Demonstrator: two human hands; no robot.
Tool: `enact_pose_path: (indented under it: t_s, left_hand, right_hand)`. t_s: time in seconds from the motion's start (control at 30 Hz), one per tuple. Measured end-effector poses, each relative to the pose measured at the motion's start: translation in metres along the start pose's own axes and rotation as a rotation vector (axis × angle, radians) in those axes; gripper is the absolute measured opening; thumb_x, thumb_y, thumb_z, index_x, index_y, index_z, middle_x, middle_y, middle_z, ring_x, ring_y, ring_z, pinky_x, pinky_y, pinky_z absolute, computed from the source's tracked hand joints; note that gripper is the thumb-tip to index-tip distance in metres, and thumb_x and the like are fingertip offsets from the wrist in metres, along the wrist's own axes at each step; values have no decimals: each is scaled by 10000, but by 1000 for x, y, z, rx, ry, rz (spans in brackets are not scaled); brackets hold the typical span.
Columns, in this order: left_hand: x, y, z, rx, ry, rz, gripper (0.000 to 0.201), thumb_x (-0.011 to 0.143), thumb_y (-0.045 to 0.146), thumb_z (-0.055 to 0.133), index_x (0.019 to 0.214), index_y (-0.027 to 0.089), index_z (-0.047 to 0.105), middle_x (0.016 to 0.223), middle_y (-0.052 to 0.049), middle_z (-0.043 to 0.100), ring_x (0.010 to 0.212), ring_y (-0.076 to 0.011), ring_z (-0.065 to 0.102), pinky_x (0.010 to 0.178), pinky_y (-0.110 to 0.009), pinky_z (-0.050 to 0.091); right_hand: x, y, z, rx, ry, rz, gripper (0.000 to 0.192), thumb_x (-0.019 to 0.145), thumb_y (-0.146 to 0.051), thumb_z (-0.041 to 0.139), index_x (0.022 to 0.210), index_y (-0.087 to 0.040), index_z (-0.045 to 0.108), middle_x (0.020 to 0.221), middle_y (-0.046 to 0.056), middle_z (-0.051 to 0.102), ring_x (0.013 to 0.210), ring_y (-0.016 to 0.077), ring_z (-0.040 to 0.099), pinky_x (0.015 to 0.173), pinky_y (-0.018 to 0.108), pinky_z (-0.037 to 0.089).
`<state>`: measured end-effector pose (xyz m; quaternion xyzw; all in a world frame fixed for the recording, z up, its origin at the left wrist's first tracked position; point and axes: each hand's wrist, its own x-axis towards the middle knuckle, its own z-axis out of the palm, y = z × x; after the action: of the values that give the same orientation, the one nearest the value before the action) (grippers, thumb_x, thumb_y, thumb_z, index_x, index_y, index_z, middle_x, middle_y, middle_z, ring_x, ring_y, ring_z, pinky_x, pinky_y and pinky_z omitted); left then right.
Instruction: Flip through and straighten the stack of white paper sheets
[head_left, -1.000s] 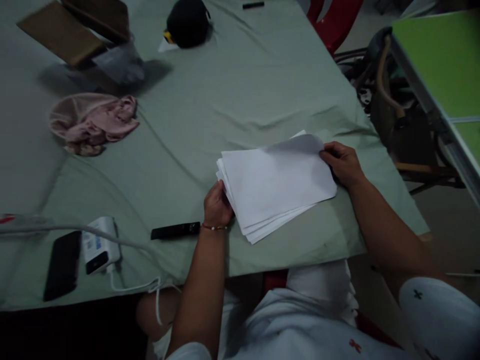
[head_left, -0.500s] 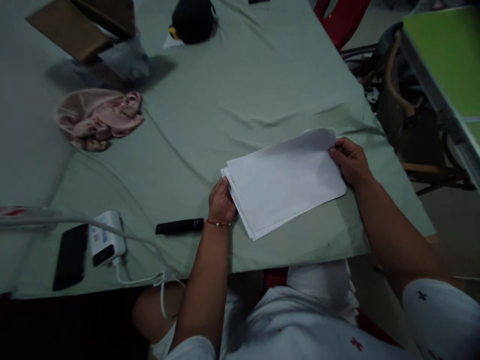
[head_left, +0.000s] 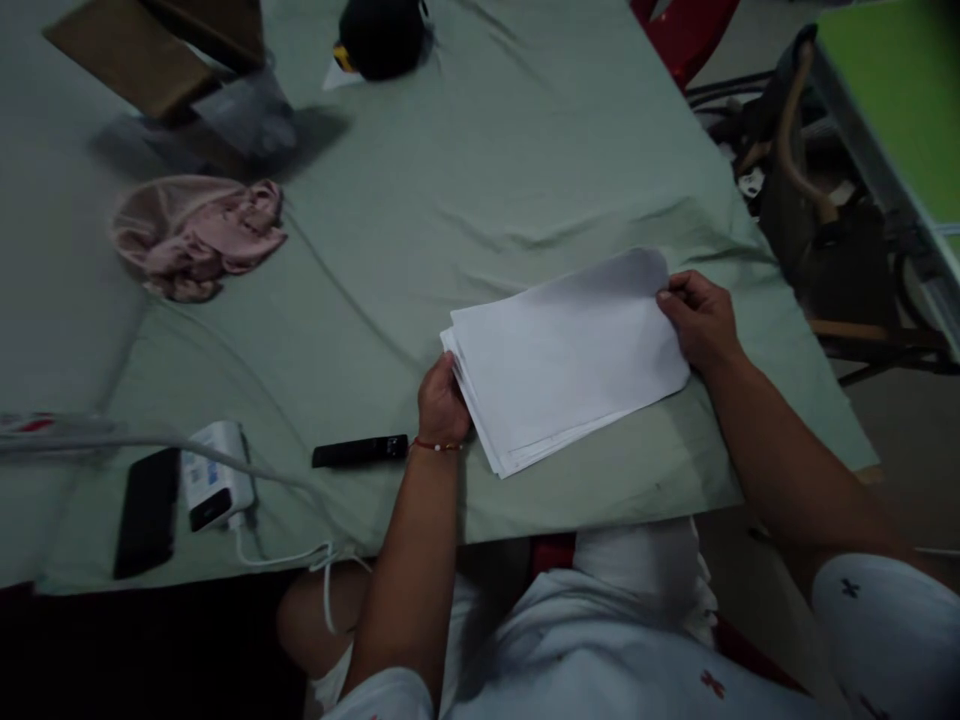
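A stack of white paper sheets (head_left: 562, 365) lies at the near edge of the cloth-covered table, its sheets slightly fanned at the left and bottom edges. My left hand (head_left: 442, 402), with a beaded bracelet at the wrist, grips the stack's left edge; its thumb shows and its other fingers are partly hidden by the paper. At the upper right corner, my right hand (head_left: 697, 312) pinches the paper between thumb and fingers, and the corner there curls up. Just left of my left wrist lies a slim black device (head_left: 360, 452).
On the left are a black phone (head_left: 148, 512), a white power bank (head_left: 219, 475) with a cable, and a crumpled pink cloth (head_left: 202, 235). Farther back stand an open cardboard box (head_left: 135, 60) and a black cap-like object (head_left: 382, 38). A green table (head_left: 900, 110) is at right.
Both hands keep their hold on the paper stack. The far edge of the paper sits slightly higher in view, and the view has shifted a little.
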<state>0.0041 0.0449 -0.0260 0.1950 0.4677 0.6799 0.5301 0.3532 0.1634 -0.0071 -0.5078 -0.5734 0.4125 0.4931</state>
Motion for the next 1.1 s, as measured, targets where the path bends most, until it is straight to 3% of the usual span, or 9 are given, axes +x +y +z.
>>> enact_pose_path:
  t_s: [0.13,0.27,0.43,0.67,0.97,1.1]
  left_hand:
    - [1,2,-2,45,-14,47,172,708,295,792,837,181,793,882,-15,812,878,-208,742,830,-310,577]
    - [0,5,-1,64,-5,77,152,643,192,686,769,188,772,808,1,780,784,-185,701,755,-295,565]
    - [-4,10,5,81,-32,66,258,601,149,595,799,195,753,847,-27,792,946,-250,749,807,-333,594]
    - [-7,11,13,97,-5,56,184,601,191,697,773,218,757,797,-7,772,993,-274,761,904,-364,610]
    - [-11,17,12,84,-82,20,187,630,153,640,801,220,674,968,-66,803,1215,-330,712,986,-429,597]
    - [-11,19,13,84,-106,5,254,583,136,634,810,224,708,874,-46,791,1162,-336,734,966,-441,612]
  right_hand:
    - [0,-1,0,-2,-5,24,197,828,-396,819,843,-271,667,644,-36,476,544,122,392,508,296,341]
    - [1,1,1,-2,13,56,196,807,-394,820,837,-270,671,643,-37,492,536,119,381,501,292,329]
    - [4,4,1,-23,65,69,247,752,-423,837,790,-259,656,625,-36,491,539,118,377,501,290,325]
    - [4,6,2,-51,77,64,258,764,-442,818,810,-260,642,607,-44,459,534,115,345,499,286,300]
    - [10,12,-1,-52,57,45,352,718,-543,834,796,-275,620,616,-33,424,561,132,327,539,307,265]
    - [10,11,0,-46,58,46,376,691,-565,845,795,-278,626,603,-37,425,551,131,322,526,301,259]
